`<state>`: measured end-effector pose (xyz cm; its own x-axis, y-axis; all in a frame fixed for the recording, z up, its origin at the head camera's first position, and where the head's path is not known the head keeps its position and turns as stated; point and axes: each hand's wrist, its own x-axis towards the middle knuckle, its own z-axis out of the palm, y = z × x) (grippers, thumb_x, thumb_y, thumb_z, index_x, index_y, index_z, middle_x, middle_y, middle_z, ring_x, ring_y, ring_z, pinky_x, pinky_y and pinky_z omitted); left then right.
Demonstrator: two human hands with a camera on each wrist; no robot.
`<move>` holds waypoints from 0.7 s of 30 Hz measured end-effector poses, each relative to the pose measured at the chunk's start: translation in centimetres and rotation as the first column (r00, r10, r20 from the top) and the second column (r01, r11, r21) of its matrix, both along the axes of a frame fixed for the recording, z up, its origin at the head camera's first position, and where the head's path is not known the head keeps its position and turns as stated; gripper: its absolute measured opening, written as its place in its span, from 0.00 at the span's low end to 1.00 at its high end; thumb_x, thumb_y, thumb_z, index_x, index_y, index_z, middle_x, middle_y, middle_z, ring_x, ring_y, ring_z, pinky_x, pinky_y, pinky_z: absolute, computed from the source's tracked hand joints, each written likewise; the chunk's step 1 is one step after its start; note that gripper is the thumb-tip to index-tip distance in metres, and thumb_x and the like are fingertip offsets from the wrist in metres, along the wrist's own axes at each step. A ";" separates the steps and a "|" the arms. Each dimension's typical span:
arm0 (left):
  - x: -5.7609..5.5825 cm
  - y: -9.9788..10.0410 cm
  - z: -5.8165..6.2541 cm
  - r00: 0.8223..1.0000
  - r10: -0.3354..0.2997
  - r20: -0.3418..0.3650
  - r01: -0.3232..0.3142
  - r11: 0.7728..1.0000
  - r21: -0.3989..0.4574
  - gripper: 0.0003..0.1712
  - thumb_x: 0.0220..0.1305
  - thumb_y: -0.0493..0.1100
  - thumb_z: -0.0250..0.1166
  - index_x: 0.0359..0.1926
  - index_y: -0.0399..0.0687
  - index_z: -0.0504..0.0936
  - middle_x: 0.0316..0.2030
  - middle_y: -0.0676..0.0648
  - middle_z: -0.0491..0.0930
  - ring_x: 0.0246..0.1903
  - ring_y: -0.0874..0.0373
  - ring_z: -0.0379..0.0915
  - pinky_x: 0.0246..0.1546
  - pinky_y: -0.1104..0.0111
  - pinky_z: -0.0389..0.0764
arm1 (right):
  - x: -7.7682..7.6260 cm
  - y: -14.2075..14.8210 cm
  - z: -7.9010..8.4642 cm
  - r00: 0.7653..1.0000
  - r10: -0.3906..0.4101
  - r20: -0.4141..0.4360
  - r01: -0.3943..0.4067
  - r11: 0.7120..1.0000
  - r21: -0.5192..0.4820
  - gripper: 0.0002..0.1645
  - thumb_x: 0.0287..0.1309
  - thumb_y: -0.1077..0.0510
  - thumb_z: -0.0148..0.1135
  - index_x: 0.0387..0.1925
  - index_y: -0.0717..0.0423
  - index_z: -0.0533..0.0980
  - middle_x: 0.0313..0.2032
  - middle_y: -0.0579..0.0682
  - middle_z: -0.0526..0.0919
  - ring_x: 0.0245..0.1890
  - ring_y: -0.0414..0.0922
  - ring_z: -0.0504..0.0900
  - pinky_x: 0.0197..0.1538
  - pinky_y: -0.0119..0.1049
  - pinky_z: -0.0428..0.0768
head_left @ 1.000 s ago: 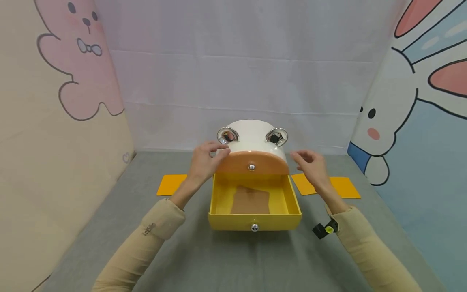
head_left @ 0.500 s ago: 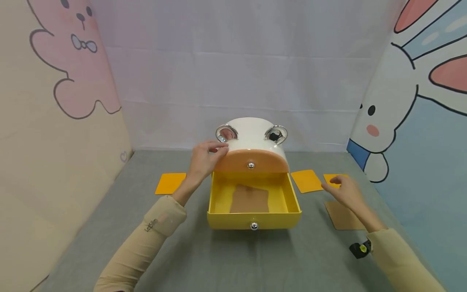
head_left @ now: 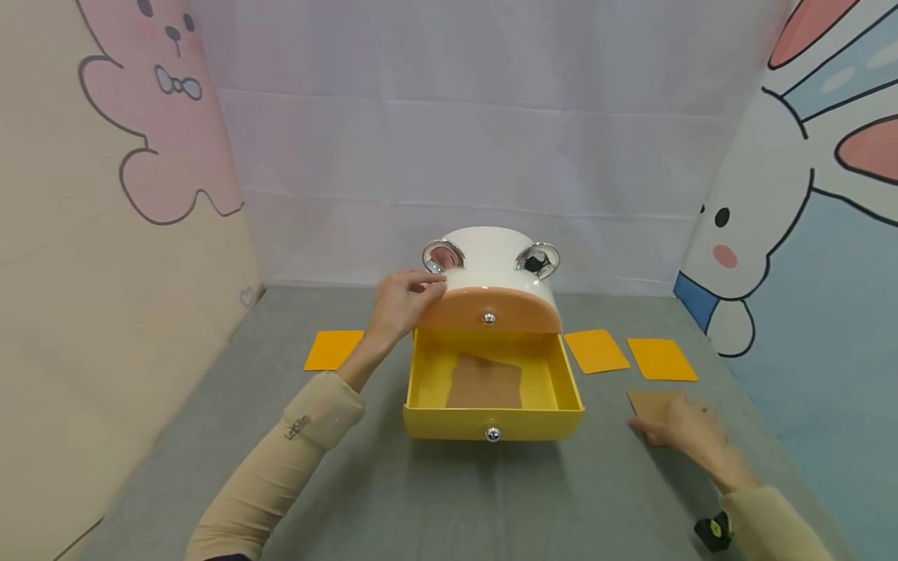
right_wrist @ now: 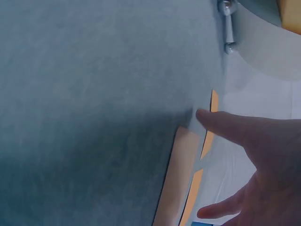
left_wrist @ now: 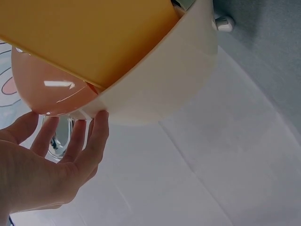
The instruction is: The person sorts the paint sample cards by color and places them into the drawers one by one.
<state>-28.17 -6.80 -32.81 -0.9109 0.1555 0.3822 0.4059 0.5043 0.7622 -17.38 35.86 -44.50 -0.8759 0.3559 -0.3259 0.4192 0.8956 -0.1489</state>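
Observation:
A white dome-shaped drawer box (head_left: pixel 491 253) with two chrome ring handles stands at the back middle. Its orange upper drawer front (head_left: pixel 459 308) is closed; the yellow lower drawer (head_left: pixel 494 423) is pulled out, with a brown card (head_left: pixel 484 382) lying in it. My left hand (head_left: pixel 403 308) touches the box's upper left edge: thumb at the orange front, fingertips on the white shell (left_wrist: pixel 160 80). At the right, my right hand (head_left: pixel 691 428) is over a second brown card (head_left: pixel 647 401), thumb and fingers apart in the right wrist view, partly covering that card.
Two orange-yellow cards (head_left: pixel 596 351) lie right of the box, and another orange-yellow card (head_left: pixel 333 351) lies to its left, near my left forearm. A grey cloth (head_left: pixel 351 491) covers the table. Printed side panels and a pale curtain (head_left: pixel 491 140) surround it.
My right hand has moved from beside the box's right side out to the right and down toward the brown card. The left hand stays at the box's upper left edge.

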 end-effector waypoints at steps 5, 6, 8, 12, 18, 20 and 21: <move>-0.1 0.0 0.0 1.000 -0.013 0.005 0.013 1.000 0.008 0.15 0.63 0.48 0.63 0.46 0.47 0.87 0.45 0.44 0.85 0.43 0.48 0.80 0.42 0.58 0.82 | -0.2 0.0 -0.4 0.997 -0.078 0.027 0.076 0.996 0.041 0.61 0.47 0.30 0.64 0.53 0.83 0.58 0.42 0.82 0.66 0.39 0.69 0.68 0.43 0.65 0.71; -0.1 0.0 0.0 1.000 -0.015 0.003 0.015 1.000 0.011 0.15 0.63 0.48 0.64 0.46 0.47 0.87 0.45 0.44 0.85 0.43 0.48 0.81 0.42 0.58 0.82 | -0.2 0.1 -0.5 0.996 -0.081 0.031 0.079 0.996 0.035 0.59 0.48 0.31 0.64 0.53 0.83 0.58 0.42 0.82 0.66 0.39 0.68 0.68 0.43 0.65 0.71; -0.1 0.0 0.0 1.000 -0.018 0.000 0.018 1.000 0.012 0.15 0.63 0.48 0.64 0.45 0.47 0.87 0.44 0.44 0.85 0.42 0.49 0.81 0.41 0.58 0.82 | -0.1 0.2 -0.7 0.996 -0.077 0.039 0.076 0.997 0.030 0.61 0.47 0.30 0.64 0.53 0.83 0.58 0.42 0.82 0.66 0.40 0.70 0.67 0.44 0.66 0.71; -0.1 -0.1 0.1 1.000 -0.023 0.002 0.023 1.000 0.014 0.15 0.63 0.48 0.64 0.45 0.46 0.87 0.45 0.43 0.85 0.42 0.48 0.81 0.41 0.58 0.82 | -0.2 0.4 -0.9 0.998 -0.067 0.022 0.067 0.998 0.019 0.62 0.44 0.29 0.66 0.53 0.83 0.58 0.46 0.85 0.65 0.46 0.77 0.66 0.47 0.74 0.67; 0.0 -0.1 0.1 1.000 -0.017 0.009 0.016 1.000 0.011 0.15 0.63 0.48 0.64 0.45 0.46 0.87 0.45 0.42 0.84 0.43 0.47 0.81 0.42 0.57 0.82 | 0.1 0.7 -0.3 0.998 -0.012 -0.061 0.010 0.999 -0.031 0.53 0.42 0.32 0.70 0.48 0.77 0.66 0.41 0.77 0.72 0.40 0.70 0.70 0.40 0.70 0.70; 0.0 -0.1 0.2 1.000 -0.015 0.010 0.015 1.000 0.010 0.15 0.63 0.48 0.64 0.45 0.46 0.87 0.45 0.43 0.84 0.43 0.48 0.81 0.42 0.57 0.82 | 0.2 0.6 0.2 0.995 0.020 -0.099 -0.025 0.999 -0.042 0.50 0.40 0.34 0.72 0.46 0.75 0.68 0.37 0.71 0.75 0.35 0.63 0.72 0.36 0.60 0.73; 0.0 -0.1 0.2 1.000 -0.014 0.010 0.014 1.000 0.009 0.15 0.63 0.48 0.64 0.45 0.46 0.87 0.45 0.43 0.84 0.43 0.48 0.81 0.42 0.57 0.82 | 0.2 0.6 0.4 0.993 0.032 -0.117 -0.037 0.998 -0.043 0.50 0.39 0.35 0.72 0.46 0.75 0.69 0.36 0.70 0.76 0.33 0.60 0.73 0.34 0.56 0.74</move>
